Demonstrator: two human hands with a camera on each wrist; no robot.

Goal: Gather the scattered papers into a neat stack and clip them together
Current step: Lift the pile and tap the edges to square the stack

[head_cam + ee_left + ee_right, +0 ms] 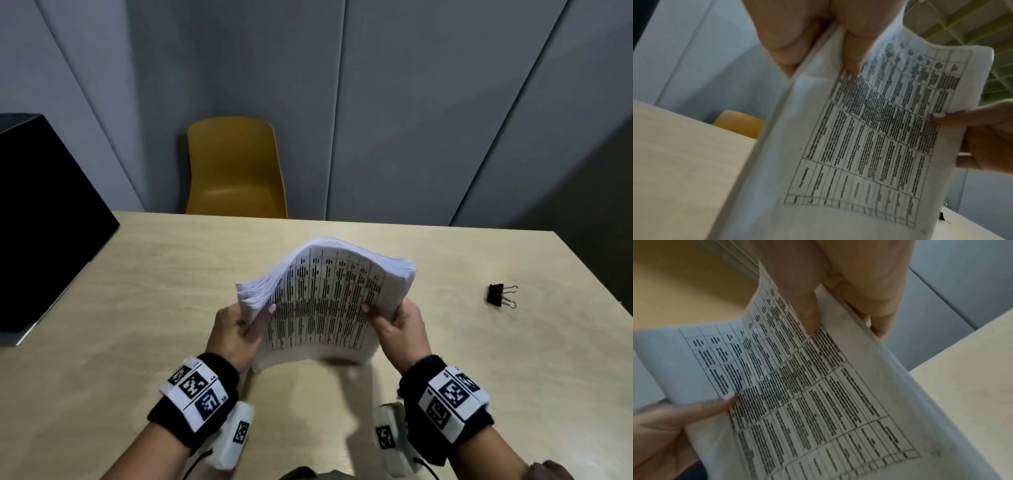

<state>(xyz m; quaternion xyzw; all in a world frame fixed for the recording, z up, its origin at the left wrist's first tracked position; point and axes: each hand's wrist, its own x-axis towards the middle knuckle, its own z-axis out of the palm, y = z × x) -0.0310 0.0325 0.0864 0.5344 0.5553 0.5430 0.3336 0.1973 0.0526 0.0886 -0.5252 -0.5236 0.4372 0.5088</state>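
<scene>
Two hands hold everything we have gathered: our left hand (pixel 236 334) grips one side of the thick stack of white printed paper sheets (pixel 325 301), thumb on the printed face and fingers curled behind, and our right hand (pixel 397 329) pinches the opposite side the same way. The stack hangs between our hands, lifted off the pale wooden table (pixel 137 308), its top bowing away from us. In the wrist views our thumbs press the table-printed top sheet while the edges run past our palms.

Up by our left thumb the sheet edges fan apart unevenly, so we judge the squaring step unfinished. The small black binder clip with silver wire handles (pixel 500 295) lies on the table well to the right of our right hand, untouched.

Risks from here, as we judge them: the bowed stack is thick and loose, so easing either grip could let inner sheets slide and splay. Freeing our right hand for the clip leaves one hand bearing the whole stack. Clipping before the edges are tapped flush would lock the misalignment in.
</scene>
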